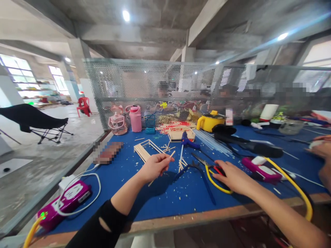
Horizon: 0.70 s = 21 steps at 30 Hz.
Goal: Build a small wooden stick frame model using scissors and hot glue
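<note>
My left hand [155, 166] is raised over the blue table top [134, 203] and pinches a thin wooden stick [171, 154] between thumb and fingers. My right hand [231, 176] rests on the table, fingers curled over the red handles of a cutter [204, 161] whose blades point to the upper left. Several short cut sticks [181, 164] lie between the two hands. A flat frame of glued sticks [145, 148] lies further back on the left.
A blue glue gun [188, 141], a stick box [178, 134], a yellow pot [210, 121], pink bottles [136, 119] and a mesh screen [144, 86] stand behind. Purple power strips sit at the left edge [68, 199] and right [261, 169]. Another person's hand [322, 148] is at far right.
</note>
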Tool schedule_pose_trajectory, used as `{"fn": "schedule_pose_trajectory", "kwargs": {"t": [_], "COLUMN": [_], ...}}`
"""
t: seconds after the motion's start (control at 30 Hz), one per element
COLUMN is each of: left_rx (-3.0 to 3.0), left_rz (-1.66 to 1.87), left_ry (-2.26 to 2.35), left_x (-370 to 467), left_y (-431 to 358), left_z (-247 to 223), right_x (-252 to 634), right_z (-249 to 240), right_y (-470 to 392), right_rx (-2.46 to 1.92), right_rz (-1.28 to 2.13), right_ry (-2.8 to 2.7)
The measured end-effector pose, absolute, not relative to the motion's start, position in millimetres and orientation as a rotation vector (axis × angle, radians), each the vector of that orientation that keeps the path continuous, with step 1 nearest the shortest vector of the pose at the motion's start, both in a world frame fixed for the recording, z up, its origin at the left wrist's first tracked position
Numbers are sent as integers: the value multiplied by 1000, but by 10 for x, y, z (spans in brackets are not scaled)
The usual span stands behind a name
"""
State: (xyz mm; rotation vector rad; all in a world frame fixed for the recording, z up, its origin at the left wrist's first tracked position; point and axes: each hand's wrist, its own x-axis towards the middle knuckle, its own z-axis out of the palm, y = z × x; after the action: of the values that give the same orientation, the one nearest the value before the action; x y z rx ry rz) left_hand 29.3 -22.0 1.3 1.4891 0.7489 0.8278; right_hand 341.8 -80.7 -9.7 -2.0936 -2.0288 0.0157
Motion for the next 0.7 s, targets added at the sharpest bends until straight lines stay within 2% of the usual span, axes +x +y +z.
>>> {"fn": "schedule_pose_trajectory", "kwargs": {"t": [0.1,0.23,0.37,0.57,0.63,0.7], "left_rx": [1426,1454,1518,1554,1535,1513], "left_rz": [857,827,835,884,924,962], "left_ry": [727,733,729,696,665,625], "left_x": [307,295,293,310,315,316], "left_y": [-252,-265,-262,-308,-334,-361], "left_z": [36,48,8,39,65,87], "right_x": [3420,3394,3334,2902,2711,2546], "right_z": [-93,-60,-19,108,130,146], "right_y": [-763,-749,-780,-952,-998,-1027], "right_rx": [-2165,-2094,-2181,-1706,-1598,-1498], "right_rz": [-58,135,276,823,884,803], "right_ry": [-2048,-2141,-1853,-1565,-1581,-1681]}}
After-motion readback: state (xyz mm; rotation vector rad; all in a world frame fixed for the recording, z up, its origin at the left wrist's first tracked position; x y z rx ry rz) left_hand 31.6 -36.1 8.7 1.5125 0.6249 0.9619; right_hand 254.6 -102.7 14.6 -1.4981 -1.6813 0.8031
